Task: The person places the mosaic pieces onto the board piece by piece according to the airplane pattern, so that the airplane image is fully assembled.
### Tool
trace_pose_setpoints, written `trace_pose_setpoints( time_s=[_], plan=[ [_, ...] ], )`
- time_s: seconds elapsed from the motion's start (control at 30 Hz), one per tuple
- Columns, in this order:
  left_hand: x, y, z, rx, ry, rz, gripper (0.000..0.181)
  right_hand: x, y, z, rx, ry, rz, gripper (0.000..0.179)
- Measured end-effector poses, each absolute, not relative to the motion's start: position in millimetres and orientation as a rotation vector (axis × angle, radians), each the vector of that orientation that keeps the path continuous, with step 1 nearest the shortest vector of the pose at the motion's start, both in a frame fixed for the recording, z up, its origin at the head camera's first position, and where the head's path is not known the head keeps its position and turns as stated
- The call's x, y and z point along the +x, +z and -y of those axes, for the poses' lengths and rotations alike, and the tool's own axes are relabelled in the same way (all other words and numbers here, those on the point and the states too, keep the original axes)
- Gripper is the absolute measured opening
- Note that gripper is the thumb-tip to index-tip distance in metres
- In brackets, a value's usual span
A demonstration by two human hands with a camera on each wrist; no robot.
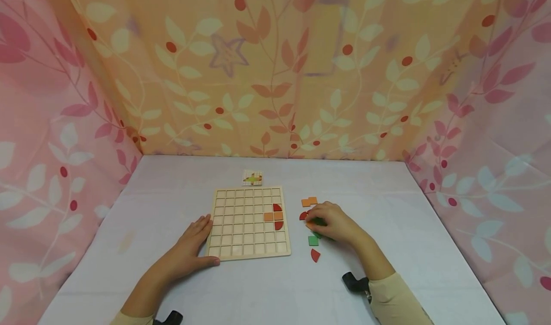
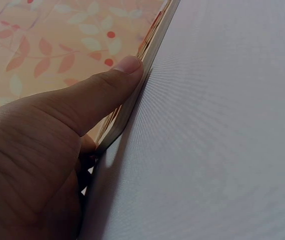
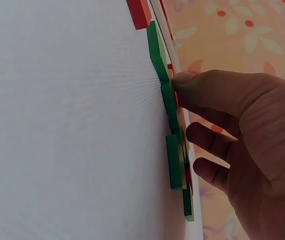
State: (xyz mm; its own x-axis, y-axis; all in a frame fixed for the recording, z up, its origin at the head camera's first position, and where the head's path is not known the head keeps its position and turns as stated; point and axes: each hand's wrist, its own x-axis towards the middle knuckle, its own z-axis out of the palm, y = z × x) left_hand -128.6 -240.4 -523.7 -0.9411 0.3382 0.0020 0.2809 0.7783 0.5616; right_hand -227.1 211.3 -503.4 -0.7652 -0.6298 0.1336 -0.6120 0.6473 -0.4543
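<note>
A light wooden grid board (image 1: 233,227) lies on the table. My left hand (image 1: 187,251) touches its near left corner, fingers extended along the left edge and thumb at the front edge. In the left wrist view the thumb (image 2: 107,87) rests on the board's rim. Two orange squares (image 1: 273,216) sit in the grid's right side between two red quarter-circles (image 1: 279,225). My right hand (image 1: 333,222) is over loose pieces right of the board, fingertips down beside an orange piece (image 1: 309,225). Green pieces (image 3: 175,162) lie under it. Whether it pinches one I cannot tell.
A small pattern card (image 1: 252,178) lies behind the board. Orange squares (image 1: 309,201), a red piece (image 1: 303,215), a green square (image 1: 313,241) and a red quarter-circle (image 1: 315,255) lie around the right hand. Patterned curtains (image 1: 275,100) enclose the white table.
</note>
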Motion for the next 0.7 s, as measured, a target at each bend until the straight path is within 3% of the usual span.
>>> trace_pose_setpoints(
  time_s=[0.7],
  plan=[
    [-129.4,-525.5,241.5,0.508,0.898,-2.863,0.118,-224.4,-498.6,-210.3,-1.039,-0.675,-2.818,0.019]
  ],
)
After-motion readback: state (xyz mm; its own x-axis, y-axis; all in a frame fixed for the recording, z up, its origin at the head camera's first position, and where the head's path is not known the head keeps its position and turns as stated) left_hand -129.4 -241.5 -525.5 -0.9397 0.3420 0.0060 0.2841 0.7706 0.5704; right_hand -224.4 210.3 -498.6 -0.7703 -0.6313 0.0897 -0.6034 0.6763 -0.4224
